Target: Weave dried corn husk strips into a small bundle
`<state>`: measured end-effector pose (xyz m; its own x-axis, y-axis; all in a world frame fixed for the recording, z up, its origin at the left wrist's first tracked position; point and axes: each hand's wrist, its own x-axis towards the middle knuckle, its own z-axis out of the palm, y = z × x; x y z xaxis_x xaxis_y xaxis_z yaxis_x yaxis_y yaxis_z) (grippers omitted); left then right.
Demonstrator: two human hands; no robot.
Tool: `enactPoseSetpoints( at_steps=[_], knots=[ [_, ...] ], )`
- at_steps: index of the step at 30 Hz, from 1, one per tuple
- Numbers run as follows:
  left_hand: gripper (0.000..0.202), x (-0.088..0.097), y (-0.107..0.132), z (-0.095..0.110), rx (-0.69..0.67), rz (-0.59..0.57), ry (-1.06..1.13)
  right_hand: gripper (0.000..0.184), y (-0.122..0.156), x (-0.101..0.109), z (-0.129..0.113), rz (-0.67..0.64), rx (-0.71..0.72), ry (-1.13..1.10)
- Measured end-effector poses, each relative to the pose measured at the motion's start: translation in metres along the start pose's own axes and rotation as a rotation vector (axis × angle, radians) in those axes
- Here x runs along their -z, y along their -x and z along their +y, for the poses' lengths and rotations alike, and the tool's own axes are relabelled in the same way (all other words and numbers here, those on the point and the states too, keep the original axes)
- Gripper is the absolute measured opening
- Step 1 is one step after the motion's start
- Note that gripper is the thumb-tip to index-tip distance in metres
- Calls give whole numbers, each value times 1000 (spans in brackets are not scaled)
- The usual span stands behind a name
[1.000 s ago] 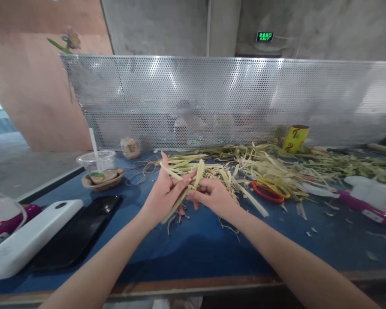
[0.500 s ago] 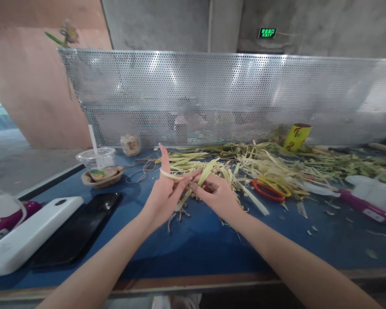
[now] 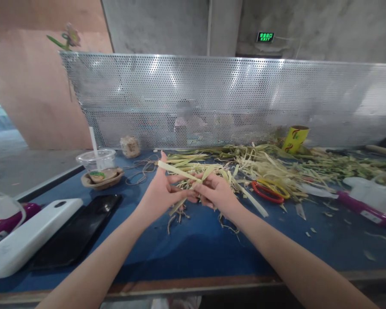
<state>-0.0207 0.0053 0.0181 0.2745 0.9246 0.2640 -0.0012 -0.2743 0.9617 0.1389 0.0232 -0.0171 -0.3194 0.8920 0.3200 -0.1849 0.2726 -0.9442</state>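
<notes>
Pale green strips of dried leaf cross between my two hands, above the middle of the table. My left hand has its thumb and lower fingers closed on the strips, while its index finger points up behind one strip's free end. My right hand pinches the strips where they cross, thumb on top. One short green end sticks up from that pinch, and another pokes out below my left hand. Under and behind my hands lies a heap of dry leaves and thin roots; the hands hide part of it.
Red-handled scissors and a yellow tube stand or lie to the right, near a purple-and-white device. At left are a black phone, a white power bank and a lidded cup. A perforated metal screen borders the back.
The strip's left end has swung out, now straight across my left hand. My left thumb has moved lower and toward my right hand. The view has tilted slightly.
</notes>
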Motion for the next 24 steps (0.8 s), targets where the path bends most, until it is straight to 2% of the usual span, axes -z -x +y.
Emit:
enactPoseSetpoints(
  at_steps=[3,7,12,14,18,20,24],
  knots=[
    [128,1,0,-2,26,1,-53,29,-1,2,1,-9,5,62],
    [120,2,0,-3,82,-25,-229,24,-3,4,3,55,25,96],
    [120,5,0,0,250,-149,-153,29,-3,4,2,59,12,42],
    [120,8,0,0,268,-177,-129,31,-2,5,0,44,-14,-12],
    [121,12,1,-1,229,-179,-106,33,-2,5,-9,-95,-99,-75],
    [121,11,2,1,194,-170,-90,36,-3,5,-13,-121,-133,-99],
    [125,4,5,4,72,-18,-139,38,-2,5,-12,-84,-110,-81]
  ],
)
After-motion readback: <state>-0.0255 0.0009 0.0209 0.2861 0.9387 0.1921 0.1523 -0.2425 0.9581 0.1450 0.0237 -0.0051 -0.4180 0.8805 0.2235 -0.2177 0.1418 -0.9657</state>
